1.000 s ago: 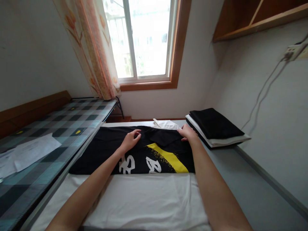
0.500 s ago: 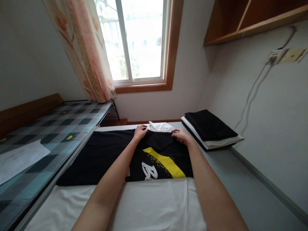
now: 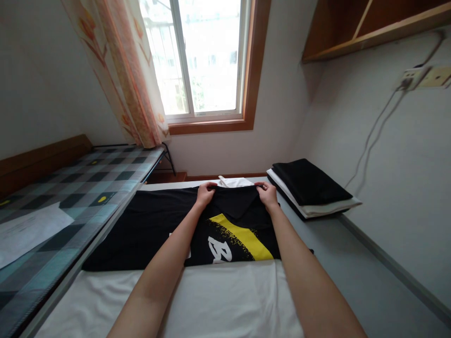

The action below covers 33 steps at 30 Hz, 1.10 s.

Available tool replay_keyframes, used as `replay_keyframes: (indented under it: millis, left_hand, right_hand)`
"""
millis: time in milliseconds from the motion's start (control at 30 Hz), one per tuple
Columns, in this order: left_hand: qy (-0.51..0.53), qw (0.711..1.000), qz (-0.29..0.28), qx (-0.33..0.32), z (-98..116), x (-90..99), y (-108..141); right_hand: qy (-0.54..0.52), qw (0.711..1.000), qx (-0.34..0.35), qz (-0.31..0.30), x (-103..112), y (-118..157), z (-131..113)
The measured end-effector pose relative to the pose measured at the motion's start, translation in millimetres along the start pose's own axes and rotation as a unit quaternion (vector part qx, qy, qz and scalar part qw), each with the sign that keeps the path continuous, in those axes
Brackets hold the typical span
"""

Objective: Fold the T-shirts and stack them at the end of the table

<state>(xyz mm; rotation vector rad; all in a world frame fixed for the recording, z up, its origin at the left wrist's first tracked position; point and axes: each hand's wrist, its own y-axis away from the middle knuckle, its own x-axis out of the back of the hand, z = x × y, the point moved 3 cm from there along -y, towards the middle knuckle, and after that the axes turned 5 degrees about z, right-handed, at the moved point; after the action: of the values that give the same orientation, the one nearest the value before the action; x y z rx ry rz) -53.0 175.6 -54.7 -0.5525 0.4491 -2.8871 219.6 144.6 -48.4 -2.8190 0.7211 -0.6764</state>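
Observation:
A black shirt (image 3: 151, 225) with a yellow stripe and white lettering lies across a white cloth (image 3: 225, 295) on the grey table. My left hand (image 3: 205, 195) pinches the shirt's far edge near the middle. Farther right along that edge, my right hand (image 3: 268, 193) has its fingers closed on the fabric, and the edge runs taut between the two hands. Just beyond it lies a piece of white fabric (image 3: 237, 182), partly hidden by the shirt.
A folded stack of black and white cloths (image 3: 310, 183) sits at the table's far right. To the left is a bed with a checkered mattress (image 3: 116, 176) and a paper sheet (image 3: 31, 232). A shelf (image 3: 380, 40) overhangs the right wall.
My right hand has closed on the shirt's far edge, which is now raised slightly and straighter. My left hand has barely moved. More black fabric shows right of my right forearm.

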Motion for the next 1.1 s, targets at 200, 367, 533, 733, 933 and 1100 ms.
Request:
replay_keyframes:
  millis: [200,367,533,733,933,1100]
  left_hand:
    - [0.030,1.000,0.008,0.004,0.8,2.7,-0.8]
    - [0.052,0.999,0.016,0.004,0.0,4.5,-2.3]
    - [0.061,0.998,0.017,0.006,-1.1,4.9,-2.5]
    - [0.061,0.998,0.023,0.008,-4.1,4.3,-2.8]
    - [0.031,0.999,0.029,0.007,-6.5,1.8,-4.2]
    - [-0.010,0.999,0.033,-0.011,0.8,2.7,2.0]
  right_hand:
    - [0.014,1.000,0.004,-0.020,-4.2,-3.0,7.9]
    - [0.045,0.999,0.005,-0.029,-3.8,-0.5,6.8]
    - [0.054,0.998,0.002,-0.029,-3.0,1.9,5.4]
    - [0.086,0.996,0.011,-0.031,-1.1,7.3,-1.5]
    - [0.148,0.989,0.014,-0.020,1.0,13.8,-9.1]
    - [0.214,0.976,0.043,0.017,2.6,20.8,-15.1]
